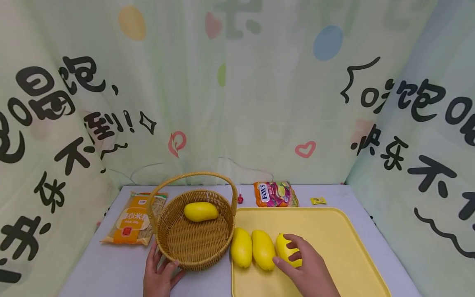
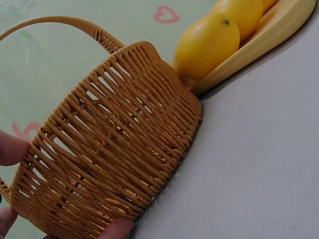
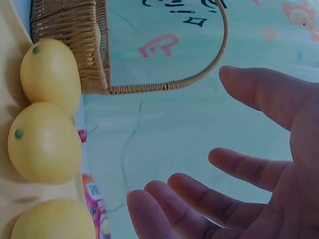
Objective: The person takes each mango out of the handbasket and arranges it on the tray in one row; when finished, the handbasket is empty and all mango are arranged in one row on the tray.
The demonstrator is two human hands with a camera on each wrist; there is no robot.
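A brown wicker basket (image 1: pixel 196 251) with a tall arched handle stands on the table, one yellow mango (image 1: pixel 201 211) lying in it. My left hand (image 1: pixel 159 272) grips the basket's near left side; in the left wrist view, fingertips (image 2: pixel 118 228) press against the woven wall. To the right, three more mangoes (image 1: pixel 263 250) lie in a row on a yellow tray (image 1: pixel 315 227). My right hand (image 1: pixel 306 266) hovers over the rightmost mango (image 1: pixel 283 247), partly hiding it. In the right wrist view its fingers (image 3: pixel 194 191) are spread and hold nothing.
An orange-and-clear food packet (image 1: pixel 130 218) lies left of the basket. Behind the tray are a Fox's candy bag (image 1: pixel 275 194), a small yellow wrapped sweet (image 1: pixel 318 201) and a small red item (image 1: pixel 240 199). Printed curtains (image 1: pixel 256 123) enclose the table.
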